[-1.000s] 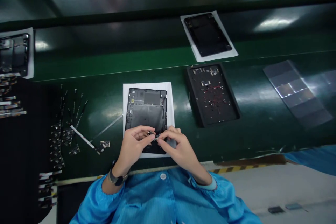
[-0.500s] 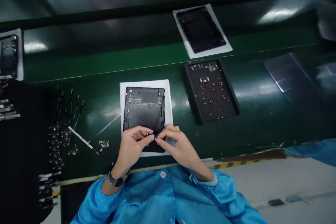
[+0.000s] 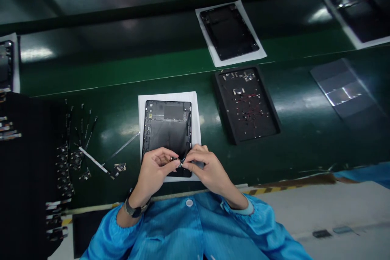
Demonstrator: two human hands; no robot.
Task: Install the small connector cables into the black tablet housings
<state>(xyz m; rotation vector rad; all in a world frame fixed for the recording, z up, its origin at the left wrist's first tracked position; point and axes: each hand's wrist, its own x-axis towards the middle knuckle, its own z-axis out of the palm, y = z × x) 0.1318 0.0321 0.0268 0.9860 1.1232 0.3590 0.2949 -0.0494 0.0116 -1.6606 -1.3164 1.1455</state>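
A black tablet housing (image 3: 166,134) lies on a white sheet (image 3: 197,109) in front of me, its inner side facing up. Over its near end, my left hand (image 3: 155,170) pinches a small circuit board (image 3: 174,158) between thumb and fingertips. Close against it, my right hand (image 3: 209,168) is closed in a pinch at the board's right end, perhaps on a thin cable or connector. The fingertips hide most of the board, and what the right hand grips is too small to make out.
Right of the housing stands a black foam tray (image 3: 227,126) with small boards and red-wired parts. Loose circuit boards (image 3: 120,167) and flex cables (image 3: 93,159) lie at left beside a black mat (image 3: 27,178). Farther back are other housings (image 3: 228,32) on sheets; clear film (image 3: 344,93) lies right.
Both hands have shifted very slightly, still pinching at the same spot. At the far right, another housing on a white sheet has come into view on the back strip.
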